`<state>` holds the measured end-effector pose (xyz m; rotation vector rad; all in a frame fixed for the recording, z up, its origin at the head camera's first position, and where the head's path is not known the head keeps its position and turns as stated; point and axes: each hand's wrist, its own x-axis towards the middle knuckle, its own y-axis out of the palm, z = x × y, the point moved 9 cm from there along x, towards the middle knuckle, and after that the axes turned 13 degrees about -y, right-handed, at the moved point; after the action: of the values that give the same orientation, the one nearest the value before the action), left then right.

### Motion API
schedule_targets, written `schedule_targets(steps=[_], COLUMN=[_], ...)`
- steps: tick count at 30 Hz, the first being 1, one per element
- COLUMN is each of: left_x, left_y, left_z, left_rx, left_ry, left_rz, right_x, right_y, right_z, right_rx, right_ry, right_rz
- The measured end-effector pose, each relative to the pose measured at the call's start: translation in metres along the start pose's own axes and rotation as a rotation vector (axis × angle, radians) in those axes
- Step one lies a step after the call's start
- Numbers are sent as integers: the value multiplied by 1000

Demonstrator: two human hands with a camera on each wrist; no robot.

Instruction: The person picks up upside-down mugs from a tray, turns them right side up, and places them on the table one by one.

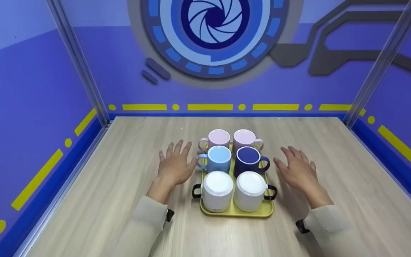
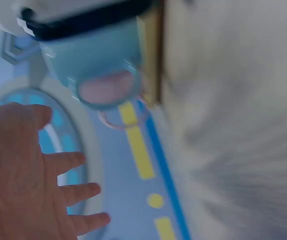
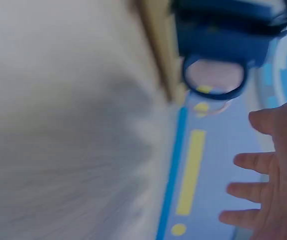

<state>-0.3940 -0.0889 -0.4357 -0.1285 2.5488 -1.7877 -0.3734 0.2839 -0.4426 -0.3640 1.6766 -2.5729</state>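
Observation:
A yellow tray (image 1: 236,213) on the table carries several mugs in two columns. Two pink mugs (image 1: 219,137) stand at the back. In the middle row are a light blue mug (image 1: 219,160) and a dark blue mug (image 1: 247,160). Two white mugs (image 1: 218,192) with black handles and white tops sit in front. My left hand (image 1: 175,165) is left of the tray, fingers spread, its thumb close to the light blue mug's handle. On the other side my right hand (image 1: 297,168) has its fingers extended near the dark blue mug's handle. Neither hand holds anything.
The wooden table (image 1: 120,178) is enclosed by a blue back wall (image 1: 227,92) and side walls, with metal posts (image 1: 80,60) at the corners. Handles of the mugs jut out past both long sides of the tray.

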Motion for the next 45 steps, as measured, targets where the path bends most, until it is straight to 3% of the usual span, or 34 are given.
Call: schedule_targets(steps=[8,15,20,27,35,40,45], left_x=[-32,-55,-71,-77,-81,-81,-81], left_y=[-19,-10,-6,10,15,21,30], left_z=[-23,-22,-16,-9,-12,-13,-11], left_rx=[-80,-120,-177,-219,-213,-221,-278], left_ry=[119,178,243,240,301,312,298], left_rz=[-42,13,67,201,171,204,303], right_x=[-21,-31,-35,-37,-35,-31,-29], right_y=[-16,-9,-2,16,30,41,52], right_z=[51,85,116,151,181,185,183], right_rx=[74,157,184,127,57,48,53], right_ry=[-193,-288,-398,-467,-537,-507,-449], right_rz=[-81,-105,-115,-16,53,102,160])
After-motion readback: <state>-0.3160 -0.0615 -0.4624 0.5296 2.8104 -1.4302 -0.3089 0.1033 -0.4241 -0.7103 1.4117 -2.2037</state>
